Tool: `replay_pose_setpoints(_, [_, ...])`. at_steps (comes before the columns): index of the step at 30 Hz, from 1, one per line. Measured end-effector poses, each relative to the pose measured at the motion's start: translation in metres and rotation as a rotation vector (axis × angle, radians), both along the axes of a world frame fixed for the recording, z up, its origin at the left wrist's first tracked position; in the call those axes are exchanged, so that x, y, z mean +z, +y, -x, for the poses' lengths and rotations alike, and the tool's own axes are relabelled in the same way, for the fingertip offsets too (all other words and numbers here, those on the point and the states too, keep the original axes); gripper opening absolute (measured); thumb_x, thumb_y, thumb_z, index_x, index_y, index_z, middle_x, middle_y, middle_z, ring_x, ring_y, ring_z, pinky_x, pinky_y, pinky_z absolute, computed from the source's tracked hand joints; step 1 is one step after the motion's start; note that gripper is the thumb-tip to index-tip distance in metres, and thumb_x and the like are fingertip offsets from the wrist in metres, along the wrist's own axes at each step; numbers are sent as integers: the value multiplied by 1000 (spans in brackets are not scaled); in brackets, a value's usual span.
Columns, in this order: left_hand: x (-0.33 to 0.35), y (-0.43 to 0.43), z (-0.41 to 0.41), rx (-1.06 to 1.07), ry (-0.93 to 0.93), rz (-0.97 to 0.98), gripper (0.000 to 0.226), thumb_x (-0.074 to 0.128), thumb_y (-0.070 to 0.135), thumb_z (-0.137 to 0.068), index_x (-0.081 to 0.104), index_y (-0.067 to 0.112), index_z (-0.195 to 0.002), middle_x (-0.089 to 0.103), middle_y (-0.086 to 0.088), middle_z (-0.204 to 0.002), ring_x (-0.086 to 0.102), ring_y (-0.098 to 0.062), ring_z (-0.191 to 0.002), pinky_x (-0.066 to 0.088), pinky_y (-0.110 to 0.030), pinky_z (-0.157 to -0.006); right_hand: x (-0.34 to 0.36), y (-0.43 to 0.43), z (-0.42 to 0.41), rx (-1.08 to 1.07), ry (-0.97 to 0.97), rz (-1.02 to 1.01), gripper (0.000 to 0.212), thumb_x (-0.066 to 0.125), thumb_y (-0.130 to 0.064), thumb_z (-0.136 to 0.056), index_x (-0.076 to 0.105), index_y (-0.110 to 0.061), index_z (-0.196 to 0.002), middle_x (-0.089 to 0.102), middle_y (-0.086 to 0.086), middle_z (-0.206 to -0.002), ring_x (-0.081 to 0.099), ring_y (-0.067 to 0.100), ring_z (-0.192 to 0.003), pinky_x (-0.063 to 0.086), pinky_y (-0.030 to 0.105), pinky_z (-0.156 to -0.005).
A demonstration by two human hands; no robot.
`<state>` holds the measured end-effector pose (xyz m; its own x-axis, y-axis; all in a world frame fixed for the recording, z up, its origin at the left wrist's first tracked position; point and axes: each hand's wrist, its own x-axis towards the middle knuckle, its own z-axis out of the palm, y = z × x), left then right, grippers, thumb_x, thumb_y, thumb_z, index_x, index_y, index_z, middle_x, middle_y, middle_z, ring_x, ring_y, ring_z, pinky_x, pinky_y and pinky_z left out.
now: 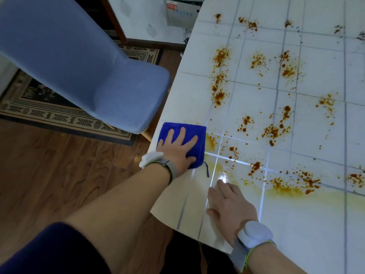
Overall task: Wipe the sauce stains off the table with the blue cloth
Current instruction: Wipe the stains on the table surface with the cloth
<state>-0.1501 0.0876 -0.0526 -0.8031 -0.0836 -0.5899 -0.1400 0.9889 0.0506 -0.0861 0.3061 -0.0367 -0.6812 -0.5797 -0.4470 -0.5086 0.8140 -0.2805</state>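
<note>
While the right hand (pixel 229 202) lies nearest me, palm down with fingers straight on the table (pixel 254 99) close to its near edge, I see it holds nothing; a grey band with a round white unit (pixel 254 236) wraps its wrist. Just beyond its fingertips a wet glare shows, and a yellowish smear (pixel 286 191) runs rightwards across the tile-patterned top. Further out, the left hand (pixel 177 149) presses flat on the blue cloth (pixel 195 131), fingers spread and straight, thumb lying on the cloth's near side; nothing is gripped. The cloth sits folded at the table's left edge, a thin blue loop trailing from its near corner. A second grey band (pixel 158 161) circles that wrist, and a dark sleeve (pixel 49 250) covers the upper arm. Past the cloth, the sauce stains (pixel 219 56) spatter the white surface in orange-brown patches and specks, out to the far end. Left of the table stands a blue upholstered chair (pixel 79 56), over a patterned rug (pixel 49 111) and dark wooden floor (pixel 59 165)
</note>
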Motion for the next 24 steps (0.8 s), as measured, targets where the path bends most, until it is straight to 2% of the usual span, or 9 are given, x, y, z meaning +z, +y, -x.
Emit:
replay_pose_setpoints(3, [-1, 36, -7, 70, 20, 47, 64, 33, 51, -100, -5, 42, -151, -17, 2, -162, -13, -37, -147, 8, -56, -118, 8, -1, 7, 3, -27, -33, 43, 41, -47, -96, 36, -28, -134, 22, -7, -144, 21, 19, -130, 51, 32, -77])
replay_pose_setpoints(8, [1, 18, -16, -83, 9, -13, 68, 36, 59, -97, -7, 49, -150, -21, 7, -161, -16, -30, -148, 3, -51, -120, 8, 0, 9, 7, -26, -43, 45, 42, -46, -94, 36, -28, -135, 23, -8, -144, 22, 18, -129, 51, 32, -74])
replay_pose_setpoints(13, [-1, 17, -4, 84, 46, 40, 65, 37, 52, -99, -2, 44, -151, -15, 2, -163, -11, -35, -148, 9, -55, -119, 4, 1, 4, -9, -42, -24, 47, 43, -44, -95, 34, -29, -138, 20, -8, -148, 20, 18, -132, 49, 31, -71])
replay_pose_setpoints(16, [-4, 44, -28, -52, 31, 21, 64, 32, 53, -100, -6, 45, -150, -20, 4, -161, -17, -34, -147, 2, -53, -119, 4, 4, 3, -31, -47, -11, 49, 45, -44, -94, 35, -29, -139, 21, -8, -150, 20, 17, -134, 51, 34, -73])
replay_pose_setpoints(19, [-4, 14, -18, -162, 58, -7, 67, 35, 60, -97, -7, 50, -149, -20, 8, -161, -16, -29, -148, 3, -50, -120, 3, 5, 5, -34, -52, -3, 49, 45, -44, -94, 34, -30, -140, 19, -10, -150, 18, 16, -134, 52, 34, -74])
replay_pose_setpoints(21, [-2, -1, 1, -47, 75, -20, 68, 38, 58, -97, -3, 48, -150, -15, 6, -163, -11, -31, -149, 7, -51, -120, 4, 4, 6, -29, -49, -11, 49, 44, -44, -94, 32, -30, -140, 17, -11, -149, 17, 15, -134, 52, 33, -74])
replay_pose_setpoints(24, [-3, 25, 5, 100, 52, 31, 65, 35, 51, -100, -4, 43, -151, -17, 2, -162, -13, -35, -148, 7, -54, -119, 3, 3, 5, -31, -38, -17, 49, 43, -44, -95, 32, -30, -140, 18, -10, -149, 18, 16, -134, 52, 32, -73])
